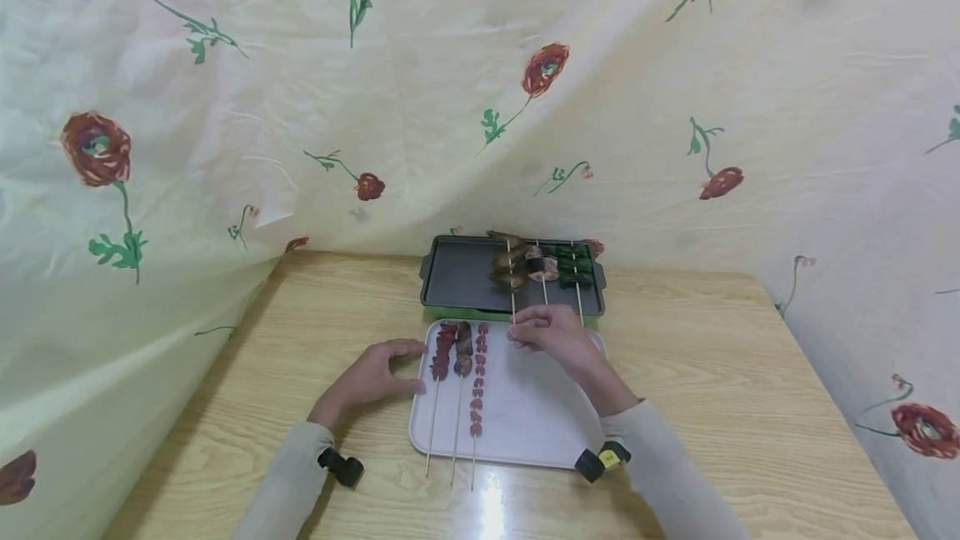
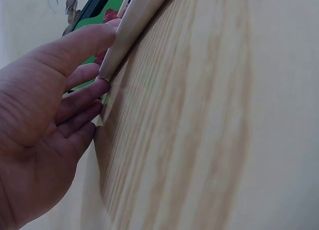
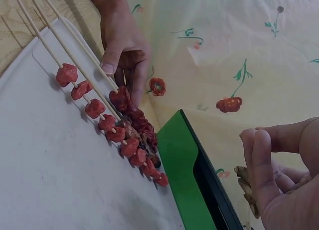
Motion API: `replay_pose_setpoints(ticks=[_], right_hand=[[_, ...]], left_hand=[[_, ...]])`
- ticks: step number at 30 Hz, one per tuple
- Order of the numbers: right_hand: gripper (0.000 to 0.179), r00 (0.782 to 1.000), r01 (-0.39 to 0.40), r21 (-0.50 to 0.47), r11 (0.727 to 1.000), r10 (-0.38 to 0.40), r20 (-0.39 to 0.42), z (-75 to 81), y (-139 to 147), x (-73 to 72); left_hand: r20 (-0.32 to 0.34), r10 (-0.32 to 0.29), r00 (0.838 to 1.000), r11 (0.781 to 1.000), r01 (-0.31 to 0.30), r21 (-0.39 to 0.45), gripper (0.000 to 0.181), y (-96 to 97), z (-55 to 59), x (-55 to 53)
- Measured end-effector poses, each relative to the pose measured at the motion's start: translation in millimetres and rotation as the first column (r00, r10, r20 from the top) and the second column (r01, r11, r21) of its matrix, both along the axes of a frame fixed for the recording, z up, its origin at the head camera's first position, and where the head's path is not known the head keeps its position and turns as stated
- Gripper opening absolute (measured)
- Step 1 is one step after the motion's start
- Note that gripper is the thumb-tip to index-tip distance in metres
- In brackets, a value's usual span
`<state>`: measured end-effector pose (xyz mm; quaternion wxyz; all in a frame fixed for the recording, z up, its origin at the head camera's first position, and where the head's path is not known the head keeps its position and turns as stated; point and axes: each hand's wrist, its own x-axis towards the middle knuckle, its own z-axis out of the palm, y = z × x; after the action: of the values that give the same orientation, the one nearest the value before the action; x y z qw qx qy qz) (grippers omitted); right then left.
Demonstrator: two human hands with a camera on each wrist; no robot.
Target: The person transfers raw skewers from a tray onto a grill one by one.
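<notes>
- The brown, lumpy food skewer on a thin wooden stick point(image 1: 508, 265) is lying over the dark rectangular griddle with a green base point(image 1: 465, 273); whether it is touching, I cannot tell.
- My right grip point(image 1: 555, 332) is pinching its stick, fingertips together.
- I am judging this as positioning; the next move is probably calling for settling it and releasing gently.
- My left grip point(image 1: 375, 369) is curving loosely open, touching the white rounded-corner tray's rim point(image 1: 415, 415).
- The small yellow label point(image 1: 609, 458) on the black wrist camera point(image 1: 589, 466) is showing nothing readable.
</notes>
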<state>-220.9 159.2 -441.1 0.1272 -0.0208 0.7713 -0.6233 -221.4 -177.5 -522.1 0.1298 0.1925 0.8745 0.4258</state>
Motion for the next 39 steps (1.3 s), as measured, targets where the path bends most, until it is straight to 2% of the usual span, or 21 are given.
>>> replay_pose_setpoints(ticks=[18, 24, 30, 34, 39], right_hand=[[0.033, 0.999, -0.018, -0.037, 0.999, 0.020, 0.031, -5.6, 2.7, -6.7], [0.030, 0.999, -0.019, -0.014, 1.000, 0.020, 0.044, -4.0, 1.2, -8.3], [0.028, 0.999, 0.007, -0.025, 1.000, -0.006, 0.041, -5.0, -0.5, -9.1], [0.027, 0.999, 0.031, -0.035, 0.999, -0.030, 0.038, -5.5, -1.8, -7.8], [0.033, 0.998, 0.015, -0.002, 1.000, -0.014, 0.061, -3.8, -3.4, -2.0]], left_hand=[[-0.009, -0.009, 1.000, 1.000, 0.008, -0.025, 0.071, -1.2, -3.0, -2.3], [-0.015, -0.009, 1.000, 1.000, 0.009, -0.028, 0.071, -0.8, -4.5, -3.2], [-0.014, -0.017, 1.000, 1.000, 0.017, -0.006, 0.070, -0.1, -2.0, -1.4], [-0.016, -0.022, 1.000, 1.000, 0.022, 0.007, 0.070, -0.3, -0.9, -0.8], [-0.013, -0.021, 1.000, 1.000, 0.021, 0.012, 0.070, -1.0, -1.6, -0.8]])
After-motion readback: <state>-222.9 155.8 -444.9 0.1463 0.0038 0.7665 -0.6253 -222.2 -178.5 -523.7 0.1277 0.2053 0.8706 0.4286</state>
